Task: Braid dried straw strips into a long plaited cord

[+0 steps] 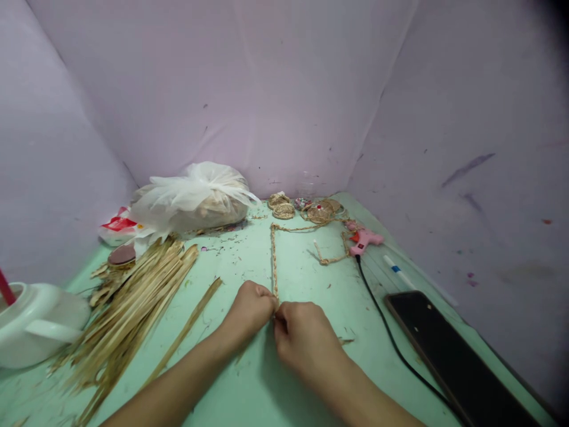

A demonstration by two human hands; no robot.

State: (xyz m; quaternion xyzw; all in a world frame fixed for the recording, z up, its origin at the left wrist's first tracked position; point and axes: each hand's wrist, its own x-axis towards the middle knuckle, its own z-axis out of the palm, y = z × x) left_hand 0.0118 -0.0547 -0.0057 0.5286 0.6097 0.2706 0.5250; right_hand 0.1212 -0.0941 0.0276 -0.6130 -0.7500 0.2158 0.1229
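A thin tan braided cord (274,255) runs away from me along the green table, then bends right at its far end. My left hand (253,305) is closed in a pinch on the near end of this cord. Beside it my right hand (306,332) is closed too, its thumb and forefinger meeting the left fingertips at the same end. The strand tips between the fingers are mostly hidden. Left of my hands lies a single dried strip (191,323), and beyond it a bundle of dried flat strips (137,308).
A white plastic bag (200,198) sits at the back left, a white pot (40,323) at the left edge. Coiled woven pieces (282,207) lie at the back. A pink glue gun (365,240), its black cable (382,311), a white pen (398,271) and a phone (453,356) are right.
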